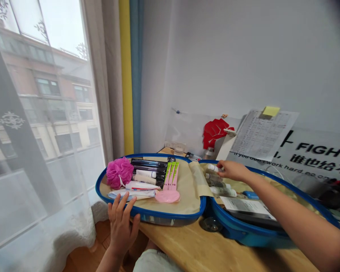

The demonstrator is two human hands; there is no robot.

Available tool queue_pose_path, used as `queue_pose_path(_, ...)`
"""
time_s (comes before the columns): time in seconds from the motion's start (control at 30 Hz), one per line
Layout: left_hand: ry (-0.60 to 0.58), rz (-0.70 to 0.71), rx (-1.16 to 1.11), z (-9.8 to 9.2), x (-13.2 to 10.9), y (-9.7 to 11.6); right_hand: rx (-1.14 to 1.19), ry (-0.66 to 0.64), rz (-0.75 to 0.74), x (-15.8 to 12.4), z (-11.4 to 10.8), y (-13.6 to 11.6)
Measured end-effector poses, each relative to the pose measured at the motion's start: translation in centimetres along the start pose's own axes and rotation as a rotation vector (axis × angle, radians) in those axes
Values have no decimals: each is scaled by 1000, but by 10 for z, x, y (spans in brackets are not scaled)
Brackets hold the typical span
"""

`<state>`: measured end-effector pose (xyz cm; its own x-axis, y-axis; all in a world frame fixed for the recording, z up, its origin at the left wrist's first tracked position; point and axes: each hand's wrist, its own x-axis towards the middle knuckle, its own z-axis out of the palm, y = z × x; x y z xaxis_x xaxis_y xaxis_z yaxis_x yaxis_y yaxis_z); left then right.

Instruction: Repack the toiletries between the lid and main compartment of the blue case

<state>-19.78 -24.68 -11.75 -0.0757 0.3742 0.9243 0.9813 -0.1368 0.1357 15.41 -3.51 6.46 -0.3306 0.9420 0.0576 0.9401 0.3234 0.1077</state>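
Observation:
An opened blue suitcase (172, 218) lies on a wooden table with its two halves side by side. My left hand (121, 215) rests with fingers spread at the near rim of the left half. My right hand (232, 170) is closed on a small clear bottle with a white cap (213, 167) over the right half. Just below it lie more small bottles (221, 191). In the left half are a pink bath puff (119, 172), toothpaste tubes (142, 186), a round pink item (167, 196), green-and-pink packets (171, 175) and black-wrapped items (149, 163).
A white printed card (245, 207) and a blue item (251, 195) lie in the right half. Behind stand a paper sheet on a clip (263, 132) and a wall banner (323, 151). Curtains (110, 75) and a window are at the left. The wooden table (204, 249) extends in front.

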Motion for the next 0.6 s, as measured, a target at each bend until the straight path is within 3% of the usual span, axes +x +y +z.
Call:
queue_pose_path(0.1,-1,3,5,0,0,0,96,77,-35,9,-16,-28)
queue_pose_path(0.2,-2,6,6,0,0,-1,177,88,-129,21,-19,-76)
queue_pose_path(0.43,-2,17,0,1,-1,-3,225,-14,-316,45,-2,-203)
queue_pose_path(0.6,-9,8,6,3,-4,-3,165,-105,-362,60,11,-250)
